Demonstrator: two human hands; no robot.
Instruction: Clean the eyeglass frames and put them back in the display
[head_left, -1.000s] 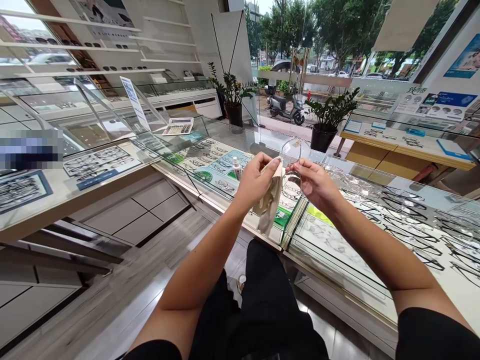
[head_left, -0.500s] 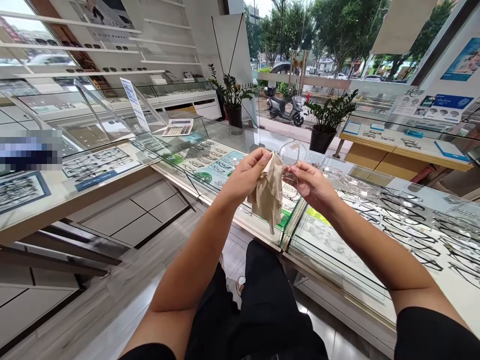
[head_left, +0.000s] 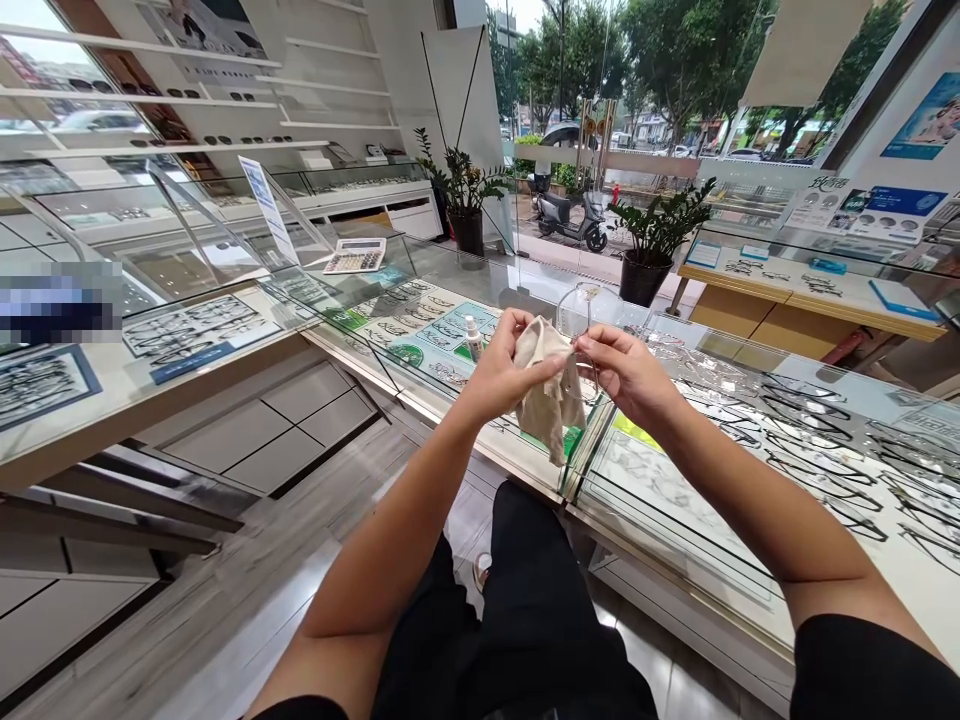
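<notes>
The largest things are the green leafy trees (head_left: 675,60), seen outside behind the glass front. In the room, a long worktop with a clear glass top (head_left: 480,272) runs in front of the person; under its right part, there are rows of eyeglass frames with mostly dark rims (head_left: 821,450). A grey and black scooter (head_left: 570,218) stands outside. Inside, beyond the worktop, are two green plants in dark round pots: one to the left (head_left: 466,190), the other to the right (head_left: 664,220). On the far left part of the worktop there is a wide pale calculator with many keys (head_left: 356,255).

A soft beige cloth (head_left: 551,405) hangs down in loose folds from the left hand (head_left: 501,365). The grip of this hand is closed on the cloth, with the thumb laid across it, pointing to the right. The right hand (head_left: 628,365) has its grip pinched on a pair of thin-rimmed eyeglasses with clear lenses (head_left: 587,312); I cannot tell exactly which part is held. The eyeglasses are in the air above the worktop, between the two hands, tilted, with one lens above the other. The cloth is touching or just beside them. The smallest thing is a white spray bottle (head_left: 473,342), upright near the left hand.
</notes>
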